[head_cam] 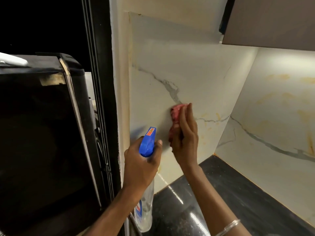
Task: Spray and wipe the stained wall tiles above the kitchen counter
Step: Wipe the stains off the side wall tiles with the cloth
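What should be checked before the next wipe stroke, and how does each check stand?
1. Right hand presses cloth on tile: ok.
2. Left hand grips bottle: ok.
3. Nozzle faces the tile, beside the cloth: ok.
4. Tile clean: not ok, yellow stains show right of the cloth.
5. Liquid left in bottle: cannot tell.

A glossy black stone counter (238,193) is gleaming beneath a matte grey overhead cabinet (272,19); a tall black appliance (42,133) is standing alongside.
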